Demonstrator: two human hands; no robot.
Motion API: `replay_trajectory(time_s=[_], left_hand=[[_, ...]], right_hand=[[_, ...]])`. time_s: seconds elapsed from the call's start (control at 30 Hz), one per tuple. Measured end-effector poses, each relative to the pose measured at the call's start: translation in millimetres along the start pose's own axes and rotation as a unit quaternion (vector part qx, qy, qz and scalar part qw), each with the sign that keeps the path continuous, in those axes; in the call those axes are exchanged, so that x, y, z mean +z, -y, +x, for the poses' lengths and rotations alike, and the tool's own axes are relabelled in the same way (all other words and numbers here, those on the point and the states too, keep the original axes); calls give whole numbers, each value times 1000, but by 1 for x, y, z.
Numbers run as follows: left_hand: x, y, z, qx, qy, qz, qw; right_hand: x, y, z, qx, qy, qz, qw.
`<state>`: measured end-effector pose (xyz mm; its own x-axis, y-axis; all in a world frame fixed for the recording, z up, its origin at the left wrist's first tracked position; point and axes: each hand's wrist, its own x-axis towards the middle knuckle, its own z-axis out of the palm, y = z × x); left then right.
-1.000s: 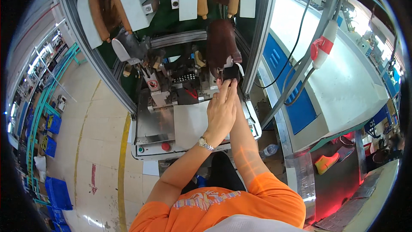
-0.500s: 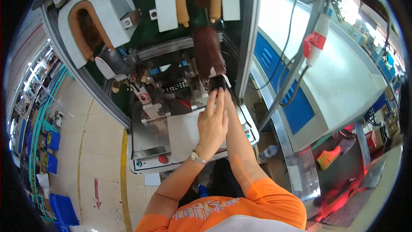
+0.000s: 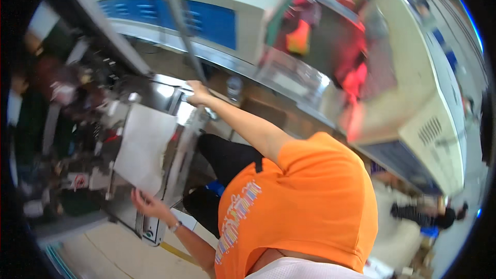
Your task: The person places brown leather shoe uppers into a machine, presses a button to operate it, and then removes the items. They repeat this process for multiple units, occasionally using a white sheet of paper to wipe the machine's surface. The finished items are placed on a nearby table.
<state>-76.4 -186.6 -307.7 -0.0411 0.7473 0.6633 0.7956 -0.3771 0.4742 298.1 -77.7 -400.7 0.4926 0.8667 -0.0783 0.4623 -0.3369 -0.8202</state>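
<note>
My left hand (image 3: 149,205) is open with its fingers apart, beside the left front corner of a machine's work table. It holds nothing, and a watch (image 3: 176,226) circles its wrist. My right hand (image 3: 197,94) rests on the right end of the machine's front panel (image 3: 181,152), fingers stretched over it; whatever lies beneath is hidden. Between my hands a white sheet (image 3: 144,147) covers part of the table. A brown piece that looks like leather (image 3: 63,90) sits in the machine beyond, badly blurred.
A metal post (image 3: 181,26) and a white and blue cabinet (image 3: 212,20) stand along the far side. Near my right arm is a clear bottle (image 3: 234,88). A bench with red-lit items (image 3: 356,80) lies to the right, with another person (image 3: 423,216) farther off.
The view has swung toward the right. Both hands have left the brown piece: the left is now at the table's left corner, the right at the panel's right end.
</note>
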Motion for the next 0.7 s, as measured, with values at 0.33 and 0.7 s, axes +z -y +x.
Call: replay_trajectory(time_s=[0.33,0.7], left_hand=[[-48,108,-67,-213,-107,128,963],[-27,96,-73,-179,-136,190,956]], right_hand=[[-8,59,-16,269,-88,60,957],[-7,35,-10,206,-79,130,967]])
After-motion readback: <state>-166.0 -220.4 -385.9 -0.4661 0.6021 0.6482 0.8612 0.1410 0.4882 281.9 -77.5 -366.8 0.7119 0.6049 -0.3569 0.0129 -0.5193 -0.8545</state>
